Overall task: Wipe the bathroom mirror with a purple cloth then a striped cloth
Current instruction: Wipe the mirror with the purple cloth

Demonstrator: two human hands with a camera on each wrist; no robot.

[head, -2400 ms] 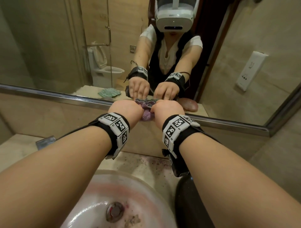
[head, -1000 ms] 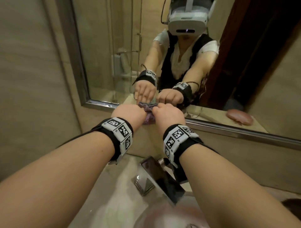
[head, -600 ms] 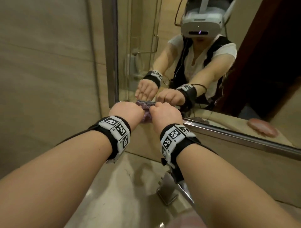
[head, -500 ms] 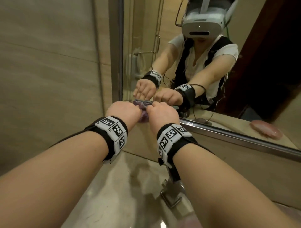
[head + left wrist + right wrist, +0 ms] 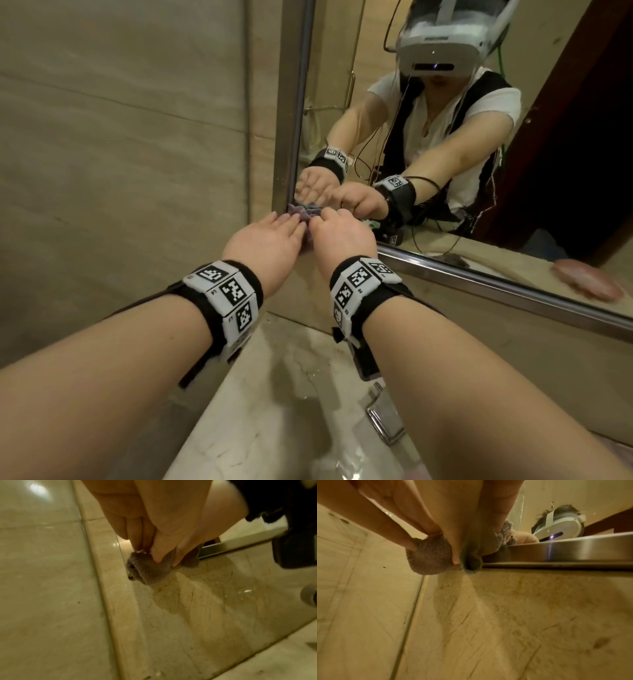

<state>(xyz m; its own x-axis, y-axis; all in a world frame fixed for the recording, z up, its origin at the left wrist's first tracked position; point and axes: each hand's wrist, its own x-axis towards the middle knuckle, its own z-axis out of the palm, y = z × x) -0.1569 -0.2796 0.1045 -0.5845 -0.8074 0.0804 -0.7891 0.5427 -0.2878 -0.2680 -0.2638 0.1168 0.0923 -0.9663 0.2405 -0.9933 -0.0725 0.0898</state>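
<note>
A: Where's the purple cloth (image 5: 301, 213)?

B: Bunched at the mirror's (image 5: 428, 144) lower left corner, against the glass where the 2 metal frame strips (image 5: 486, 279) meet. Both hands are on it.

A: Hand states?

B: Left hand (image 5: 265, 245): fingers extended, tips on the cloth. From the left wrist view, thumb and fingers pinch the cloth (image 5: 150, 569) between them. Right hand (image 5: 342, 236): fingers curled over, gripping the cloth; the right wrist view shows the wad (image 5: 429, 559) bulging out below the fingers.

A: Containers?

B: None with visible contents. A metal fitting (image 5: 385, 421) sits on the countertop (image 5: 260, 407) near its back edge, below the right forearm; cannot tell what it is.

A: Writing, labels?

B: No readable text. Each wrist wears a black band (image 5: 224, 294) carrying white tiles with black square-code markers; the small print beside them is too fine to read.

A: Other notes?

B: A pink object's reflection (image 5: 587, 282) shows at the mirror's lower edge, far right. The wall (image 5: 120, 154) to the left is beige tile.
</note>
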